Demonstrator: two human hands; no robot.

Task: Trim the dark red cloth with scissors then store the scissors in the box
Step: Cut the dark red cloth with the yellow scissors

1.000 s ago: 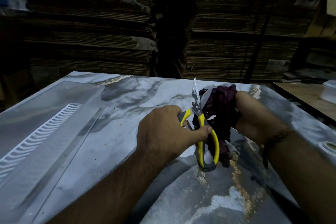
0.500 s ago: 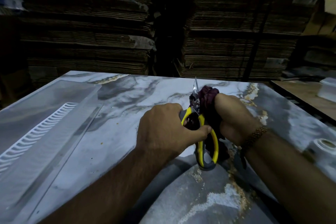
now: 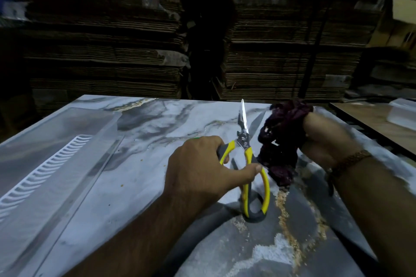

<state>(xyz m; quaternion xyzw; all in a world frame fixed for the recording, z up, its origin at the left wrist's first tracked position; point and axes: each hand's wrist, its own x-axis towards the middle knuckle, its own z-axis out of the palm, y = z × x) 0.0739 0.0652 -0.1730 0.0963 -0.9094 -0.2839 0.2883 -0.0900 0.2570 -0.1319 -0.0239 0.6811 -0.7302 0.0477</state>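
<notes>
A: Right, log entry, head cam only. L hand (image 3: 198,168) grips the scissors (image 3: 247,159) by the yellow/grey handles, thumb across the near loop, other fingers curled round the far handle. Blades parted, tips pointing up and away from me.

B: Cloth?

A: Dark red cloth (image 3: 281,141) bunched in the R hand (image 3: 326,139), fingers curled round it, fist clamped. Held up off the marble-pattern table (image 3: 157,164); loose end hangs down just beside the handles. From where I sit I can't tell if the fabric touches a blade; it sits just R of them, not between.

B: Box?

A: Clear plastic box (image 3: 67,153) lies on the table's L side, ribbed strip along its inner face, well apart from both hands. Scissors aren't in it yet.

B: Anything else in frame?

A: Beaded bracelet (image 3: 351,161) on the R wrist. Stacked flat cardboard (image 3: 281,51) behind the table, dim. Second table (image 3: 371,123) at far R w/ a translucent container (image 3: 403,112) on it. Light is poor, edges blurred.
</notes>
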